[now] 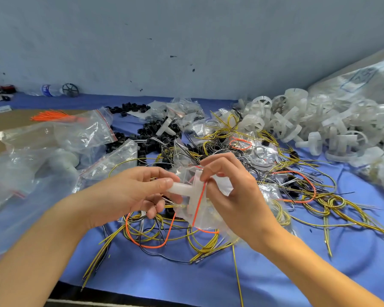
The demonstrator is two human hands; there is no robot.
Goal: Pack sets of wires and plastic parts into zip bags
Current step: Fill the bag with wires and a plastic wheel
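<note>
In the head view, the left hand [129, 191] pinches the stem of a T-shaped white plastic part [182, 189] between thumb and fingers. The right hand [233, 191] has its fingers curled on the red-striped mouth of a clear zip bag [208, 217]. The part's crossbar sits right at that mouth, above the middle of the blue tabletop [186, 280].

A tangle of yellow and black wires [231, 149] spreads under and behind both hands, with an orange wire loop [146, 237] below the left wrist. A heap of black caps [149, 138] lies behind, a pile of white wheels [297, 125] to the right, and a large clear sack [364, 76] beyond that, cut off by the edge. Slack zip bags [82, 129] crowd the left side, near an orange wire bundle [51, 116]. A water bottle [50, 89] lies against the wall.

The left hand's lower fingers may also be holding thin wires, but the bag and the part cover them. The bag's contents are blurred by the crumpled plastic.
</note>
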